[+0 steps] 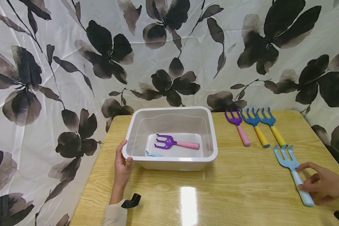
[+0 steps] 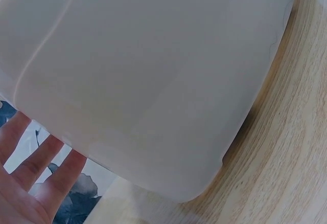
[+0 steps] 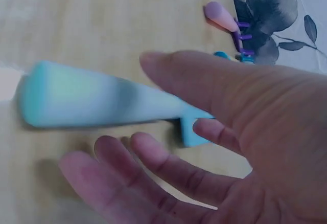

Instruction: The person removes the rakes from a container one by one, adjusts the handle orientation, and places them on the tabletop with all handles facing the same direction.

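Floral fabric (image 1: pixel 209 59) in black and grey on white hangs behind and to the left of a wooden surface (image 1: pixel 237 191) in the head view. On it stands a white bin (image 1: pixel 169 159); inside lie a purple fork with a pink handle (image 1: pixel 177 143) and a small light blue piece (image 1: pixel 154 154), mostly hidden by the front wall. The left hand (image 1: pixel 122 163) grips the bin's near left corner, thumb at the front and fingers along the side. To the right, near the back edge, a second purple fork (image 1: pixel 238 126) and two blue forks with yellow handles (image 1: pixel 255 125) (image 1: pixel 272 123) lie in a row. Nearer, a light blue fork (image 1: pixel 296 175) lies on the surface, tines toward that row, with the right hand (image 1: pixel 325 185) at its handle. From the left wrist, the bin's pale wall fills most of the view, with spread fingers at its lower left edge; the thumb is hidden. From the right wrist, the thumb and fingers are parted widely around the light blue handle; whether they touch it I cannot tell.
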The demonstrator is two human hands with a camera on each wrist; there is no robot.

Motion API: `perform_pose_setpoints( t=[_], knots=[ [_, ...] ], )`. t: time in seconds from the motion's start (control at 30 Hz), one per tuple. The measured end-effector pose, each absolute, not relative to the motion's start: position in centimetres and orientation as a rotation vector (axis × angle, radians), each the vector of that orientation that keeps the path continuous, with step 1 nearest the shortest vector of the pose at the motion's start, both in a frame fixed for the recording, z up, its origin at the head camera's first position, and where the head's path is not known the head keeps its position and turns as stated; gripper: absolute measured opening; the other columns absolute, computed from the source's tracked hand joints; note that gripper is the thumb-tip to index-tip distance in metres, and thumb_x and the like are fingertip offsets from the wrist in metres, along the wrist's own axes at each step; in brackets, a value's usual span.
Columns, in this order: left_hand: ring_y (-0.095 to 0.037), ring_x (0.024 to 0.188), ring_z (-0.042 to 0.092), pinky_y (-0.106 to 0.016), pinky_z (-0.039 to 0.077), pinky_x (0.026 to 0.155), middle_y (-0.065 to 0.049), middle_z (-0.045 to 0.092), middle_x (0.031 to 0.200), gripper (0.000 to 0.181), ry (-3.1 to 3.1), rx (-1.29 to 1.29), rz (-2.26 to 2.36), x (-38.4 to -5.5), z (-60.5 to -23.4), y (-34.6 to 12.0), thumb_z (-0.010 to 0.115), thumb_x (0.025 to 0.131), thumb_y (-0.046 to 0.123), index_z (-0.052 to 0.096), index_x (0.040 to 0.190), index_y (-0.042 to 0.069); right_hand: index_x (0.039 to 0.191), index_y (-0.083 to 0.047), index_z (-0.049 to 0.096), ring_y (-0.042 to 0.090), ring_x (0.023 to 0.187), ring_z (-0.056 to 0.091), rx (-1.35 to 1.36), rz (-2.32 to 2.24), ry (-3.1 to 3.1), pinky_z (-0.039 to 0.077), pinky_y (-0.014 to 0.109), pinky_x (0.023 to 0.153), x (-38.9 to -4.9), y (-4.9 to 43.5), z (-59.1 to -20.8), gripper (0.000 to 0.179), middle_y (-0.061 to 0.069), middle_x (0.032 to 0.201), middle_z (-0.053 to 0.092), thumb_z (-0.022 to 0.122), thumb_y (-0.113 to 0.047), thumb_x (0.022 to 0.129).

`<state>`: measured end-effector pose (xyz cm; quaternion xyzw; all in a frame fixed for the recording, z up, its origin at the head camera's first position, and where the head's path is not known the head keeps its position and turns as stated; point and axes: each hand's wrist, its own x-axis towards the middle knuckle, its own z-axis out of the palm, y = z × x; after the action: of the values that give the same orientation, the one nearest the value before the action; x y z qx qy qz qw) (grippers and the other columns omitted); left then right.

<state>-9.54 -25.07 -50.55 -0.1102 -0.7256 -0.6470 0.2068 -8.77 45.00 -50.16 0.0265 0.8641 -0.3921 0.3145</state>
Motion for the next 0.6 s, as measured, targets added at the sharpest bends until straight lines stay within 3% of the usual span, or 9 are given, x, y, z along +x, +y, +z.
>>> perform_pose_setpoints(
  t=[0.17, 0.37, 0.6],
  knots=[
    [-0.025, 0.125, 0.051, -0.023, 0.049, 0.099, -0.017, 0.04, 0.153, 0.07, -2.036, -0.306, -1.78, -9.5, -50.5, -25.1, 0.064, 0.102, 0.042, 0.035, 0.156, 0.009, 0.144, 0.006, 0.019, 0.021, 0.076, 0.056, 0.003, -0.899, 2.313, 0.055, 0.04, 0.055, -10.9, 44.6, -46.7, 0.083, 0.006, 0.093, 0.055, 0.075, -0.031, 0.096],
    [-0.028, 0.123, 0.052, -0.02, 0.05, 0.095, -0.016, 0.041, 0.153, 0.07, -2.047, -0.303, -1.759, -9.5, -50.6, -25.0, 0.064, 0.102, 0.043, 0.036, 0.156, 0.009, 0.149, 0.005, 0.016, 0.025, 0.084, 0.062, -0.133, -0.781, 2.337, 0.057, 0.041, 0.059, -14.1, 43.3, -42.3, 0.093, 0.017, 0.105, 0.058, 0.08, -0.031, 0.091],
    [-0.034, 0.121, 0.052, -0.019, 0.05, 0.093, -0.017, 0.041, 0.152, 0.069, -2.043, -0.296, -1.754, -9.4, -50.5, -25.1, 0.064, 0.102, 0.042, 0.036, 0.156, 0.009, 0.152, -0.003, 0.02, 0.023, 0.085, 0.069, -0.416, -0.738, 2.413, 0.057, 0.038, 0.063, -16.9, 39.8, -37.8, 0.088, 0.026, 0.12, 0.058, 0.079, -0.024, 0.091]
  ],
)
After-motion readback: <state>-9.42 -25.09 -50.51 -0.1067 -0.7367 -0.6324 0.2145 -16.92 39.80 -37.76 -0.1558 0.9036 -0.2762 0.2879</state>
